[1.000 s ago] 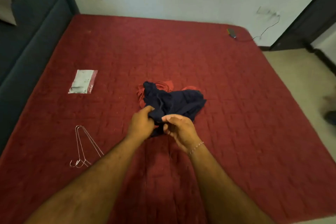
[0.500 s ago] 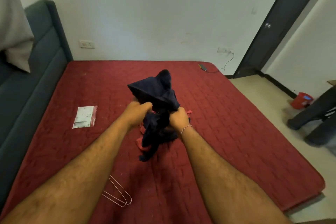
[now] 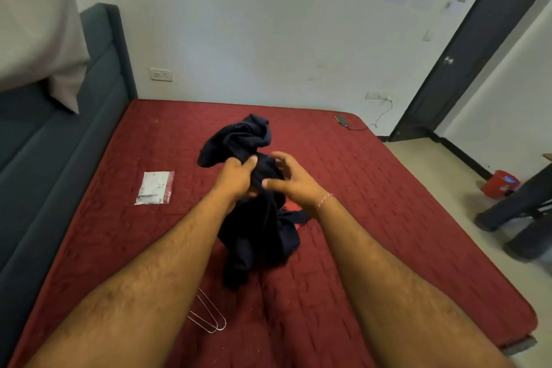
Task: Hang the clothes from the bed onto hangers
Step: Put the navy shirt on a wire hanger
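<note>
Since half a second ago the right hand (image 3: 294, 181) has opened while the left hand (image 3: 237, 178) grips the lifted dark garment (image 3: 257, 227), so the hangers (image 3: 209, 315) remain unused.

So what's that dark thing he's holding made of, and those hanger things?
The navy garment looks like soft matte knit fabric: it crumples and droops in folds. The hangers look like thin bare metal wire, pale and slightly shiny, though coated wire is possible.

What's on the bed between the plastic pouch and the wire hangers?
Head view: only bare red quilted bedcover shows between the clear red-edged plastic pouch and the thin metal wire hangers; the left forearm covers part of that stretch.
</note>
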